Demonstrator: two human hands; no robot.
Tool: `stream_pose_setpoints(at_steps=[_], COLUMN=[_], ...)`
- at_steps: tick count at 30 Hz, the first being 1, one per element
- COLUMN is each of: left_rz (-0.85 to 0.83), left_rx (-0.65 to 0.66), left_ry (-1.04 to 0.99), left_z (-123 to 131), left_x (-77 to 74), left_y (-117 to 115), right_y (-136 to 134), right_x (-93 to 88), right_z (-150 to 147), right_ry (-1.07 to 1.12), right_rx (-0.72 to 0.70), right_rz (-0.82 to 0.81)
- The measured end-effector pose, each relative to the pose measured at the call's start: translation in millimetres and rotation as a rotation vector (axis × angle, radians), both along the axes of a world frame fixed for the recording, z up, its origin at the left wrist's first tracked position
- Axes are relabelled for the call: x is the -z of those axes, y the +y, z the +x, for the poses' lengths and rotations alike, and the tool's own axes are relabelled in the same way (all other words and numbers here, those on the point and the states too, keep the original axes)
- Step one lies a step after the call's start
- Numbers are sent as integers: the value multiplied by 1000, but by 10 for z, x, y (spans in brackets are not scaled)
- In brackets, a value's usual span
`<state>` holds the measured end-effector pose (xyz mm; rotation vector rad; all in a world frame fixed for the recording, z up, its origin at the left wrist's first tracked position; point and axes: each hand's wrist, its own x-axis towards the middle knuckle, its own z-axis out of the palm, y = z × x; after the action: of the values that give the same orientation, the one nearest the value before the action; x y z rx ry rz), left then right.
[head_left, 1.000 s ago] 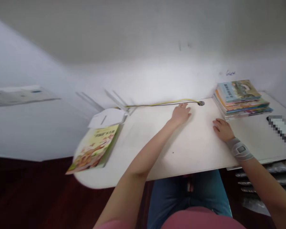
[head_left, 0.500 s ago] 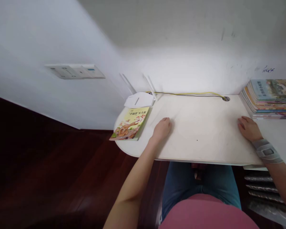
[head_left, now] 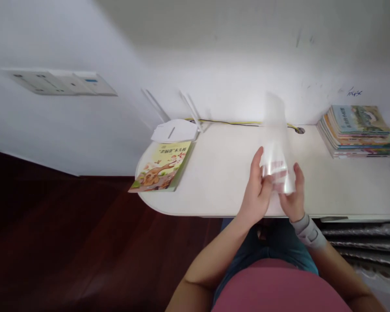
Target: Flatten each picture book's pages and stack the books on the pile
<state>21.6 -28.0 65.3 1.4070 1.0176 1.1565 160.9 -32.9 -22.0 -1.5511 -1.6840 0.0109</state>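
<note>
Between my hands is a clear plastic sheet (head_left: pixel 276 134), curved into a rough tube and standing tilted up from the table toward the wall. My left hand (head_left: pixel 257 194) grips its lower left side, thumb in front, with some fingers showing through the plastic. On the lower right edge my right hand (head_left: pixel 294 198) is closed, its wrist wrapped in a grey band. The sheet's upper end is blurred by motion. To the left, a yellow-green picture book (head_left: pixel 162 167) lies on the white table (head_left: pixel 214 182), overhanging its rounded edge slightly.
Behind the book sits a white router (head_left: pixel 175 131) with raised antennas. Thin cables (head_left: pixel 227 122) run along the wall to a hole (head_left: pixel 299 130). A stack of books (head_left: pixel 360 130) stands at right. Below the table's right side is an open drawer-like space with dark, shiny-edged items (head_left: pixel 360 242).
Both hands have left the tabletop and come together at the middle front. A clear plastic sheet is now held between them. The view has shifted slightly to the right.
</note>
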Motion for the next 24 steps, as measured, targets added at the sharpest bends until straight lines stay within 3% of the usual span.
stream_pose_setpoints(at_steps=[3,5,8,11,15,24], left_rz=[-59,-29,37,68,134,161], left_rx=[-79,-128,-156,-154,-185,-182], left_ry=[-30,88,558,1027,1291,1397], left_z=[-188,-378,-582,-600,-515,-566], left_x=[171,372,691,900,967,981], left_y=[-45,12,104,121,88,156], right_y=[-7,-44,-125,-192,-226,-269], right_x=[-92,-126,-81,55,214,300], right_z=[387,623,823,871,909,928], right_ry=[-151,-303,-498,-610,-656,-643], right_rx=[102,108,17,-63,-115,-107], right_rz=[93,95,20,-71,-180,-157])
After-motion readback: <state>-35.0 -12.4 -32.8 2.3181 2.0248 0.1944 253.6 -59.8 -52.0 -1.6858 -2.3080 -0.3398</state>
